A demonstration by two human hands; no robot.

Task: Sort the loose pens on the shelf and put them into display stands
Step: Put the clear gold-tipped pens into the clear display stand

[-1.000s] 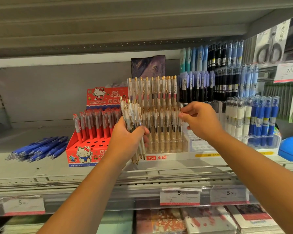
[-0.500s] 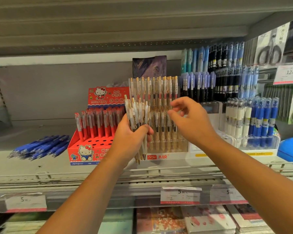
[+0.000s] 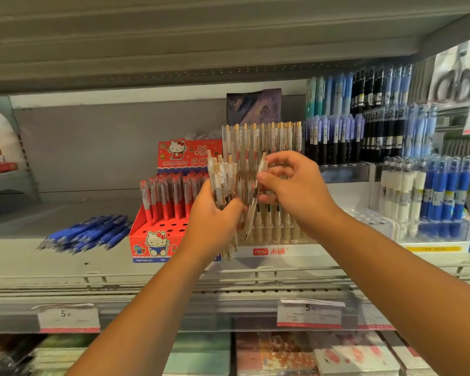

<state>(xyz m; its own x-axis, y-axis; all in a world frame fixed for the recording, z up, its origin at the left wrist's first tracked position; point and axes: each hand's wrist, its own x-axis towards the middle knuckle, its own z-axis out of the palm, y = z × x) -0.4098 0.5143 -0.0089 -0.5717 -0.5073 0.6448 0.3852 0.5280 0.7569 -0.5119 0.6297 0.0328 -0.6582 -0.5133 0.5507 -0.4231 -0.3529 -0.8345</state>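
The grey metal shelf [image 3: 65,267] spans the whole view, with a wire rail along its front edge. At the right rear a tall tiered rack [image 3: 337,139] holds dark, purple and pale blue pens standing upright. In front of it, at the right, a clear stand [image 3: 432,232] carries white pens and blue pens in rows. In the middle is a clear tiered display stand [image 3: 269,251] with a white "hesu" front strip, filled with upright clear pens with gold clips. Just to its left sits a red Hello Kitty display box [image 3: 158,240] with red pens in its rear holes and open holes in front. Further left, a pile of loose blue pens [image 3: 87,234] lies flat on the shelf, apart from the box.

Both hands are raised in front of the clear tiered stand. The left hand [image 3: 212,221] has its fingers wrapped round a bundle of clear gold-clipped pens [image 3: 223,177], held roughly upright, tips down. The right hand [image 3: 296,185] pinches 1 clear pen [image 3: 251,213] between thumb and fingers, tilted, right beside the bundle. 2 price tags [image 3: 310,313] marked 5 sit on the shelf's front edge.
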